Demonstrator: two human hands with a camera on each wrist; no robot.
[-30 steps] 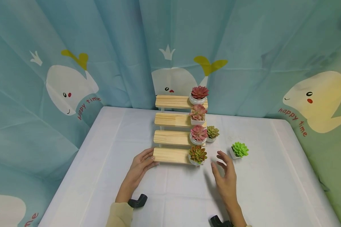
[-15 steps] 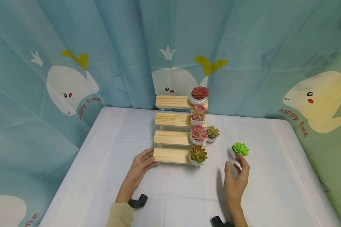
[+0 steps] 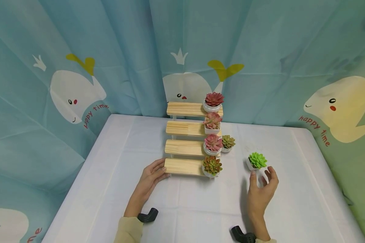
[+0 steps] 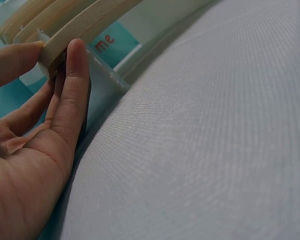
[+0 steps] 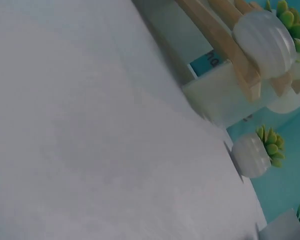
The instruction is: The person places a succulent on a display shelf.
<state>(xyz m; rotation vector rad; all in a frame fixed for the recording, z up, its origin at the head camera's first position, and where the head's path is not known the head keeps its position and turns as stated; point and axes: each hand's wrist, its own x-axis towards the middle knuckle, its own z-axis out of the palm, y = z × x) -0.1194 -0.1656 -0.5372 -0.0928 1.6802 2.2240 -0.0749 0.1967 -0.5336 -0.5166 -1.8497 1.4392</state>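
Observation:
My left hand (image 3: pixel 150 177) pinches the left end of the lowest board of a four-tier wooden plant stand (image 3: pixel 184 166). In the left wrist view, the thumb lies at the board's end (image 4: pixel 72 37) with fingers beneath. My right hand (image 3: pixel 261 194) is just in front of a bright green potted succulent (image 3: pixel 257 160), thumb and fingers spread apart with nothing between them. The thumb tip is right by the white pot. That hand is out of sight in the right wrist view, where part of this pot (image 5: pixel 284 227) shows at the lower corner.
Each board bears a potted succulent at its right end: dark red (image 3: pixel 214 99), pale pink (image 3: pixel 212 120), pink (image 3: pixel 213 143) and orange-green (image 3: pixel 212 166). A dull green succulent (image 3: pixel 228 141) stands right beside the stand. A curtain (image 3: pixel 261 67) hangs behind the white-covered table (image 3: pixel 197 212).
My right hand has moved right, from beside the stand to in front of the bright green succulent. The left hand keeps its place on the lowest board.

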